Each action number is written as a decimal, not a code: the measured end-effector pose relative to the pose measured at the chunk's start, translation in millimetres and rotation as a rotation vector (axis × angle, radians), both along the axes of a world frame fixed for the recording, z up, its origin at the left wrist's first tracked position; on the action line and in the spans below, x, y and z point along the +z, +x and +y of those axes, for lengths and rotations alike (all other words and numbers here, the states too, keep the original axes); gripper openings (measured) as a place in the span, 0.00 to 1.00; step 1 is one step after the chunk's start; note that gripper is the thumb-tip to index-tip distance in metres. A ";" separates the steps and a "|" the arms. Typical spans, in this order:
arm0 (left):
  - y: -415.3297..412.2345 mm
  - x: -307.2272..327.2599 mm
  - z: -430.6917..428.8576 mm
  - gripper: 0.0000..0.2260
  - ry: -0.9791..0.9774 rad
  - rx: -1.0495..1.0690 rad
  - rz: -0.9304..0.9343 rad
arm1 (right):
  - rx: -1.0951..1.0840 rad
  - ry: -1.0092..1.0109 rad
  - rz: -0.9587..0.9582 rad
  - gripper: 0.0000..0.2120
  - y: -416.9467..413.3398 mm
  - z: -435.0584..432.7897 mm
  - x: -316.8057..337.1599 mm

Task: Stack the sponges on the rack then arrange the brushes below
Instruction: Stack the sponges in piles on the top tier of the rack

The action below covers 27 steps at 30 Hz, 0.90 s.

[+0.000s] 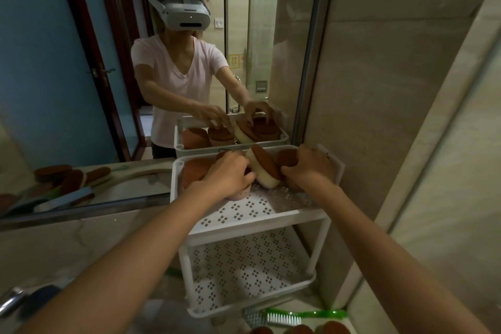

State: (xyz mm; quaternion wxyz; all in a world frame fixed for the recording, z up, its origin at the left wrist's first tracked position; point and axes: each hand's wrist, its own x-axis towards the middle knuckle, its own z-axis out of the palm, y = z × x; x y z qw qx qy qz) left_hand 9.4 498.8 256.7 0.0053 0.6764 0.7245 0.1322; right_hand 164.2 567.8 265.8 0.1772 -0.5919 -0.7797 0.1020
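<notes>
Pale stone walls and a mirror [67,89] are seen behind a white two-tier rack [260,221], which is set on the counter [81,247] against the corner. Brown-topped sponges are kept on the top tier. A left sponge [193,171] is laid flat by the rim. A tilted sponge [267,171] is propped on edge between both hands. The left hand [227,173] is held over a pink sponge [240,194], fingers bent beside the tilted sponge; whether anything is gripped cannot be told. The right sponge [287,157] is gripped at the rear corner by the right hand [309,168], thumb and fingers curled round it. A green brush [298,316] is laid on the counter before the rack, near more spare sponges [298,329].
</notes>
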 end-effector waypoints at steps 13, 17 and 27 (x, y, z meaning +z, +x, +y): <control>14.4 10.2 -3.3 0.23 -0.005 -0.075 0.133 | 0.010 0.024 0.018 0.24 0.4 -2.0 -7.0; 10.8 12.1 -3.4 0.28 -0.003 -0.078 0.152 | -0.012 -0.009 0.057 0.24 -1.7 -1.0 -8.3; 7.3 4.1 10.1 0.25 -0.030 -0.071 0.404 | -0.035 0.064 0.066 0.25 6.4 -0.1 2.1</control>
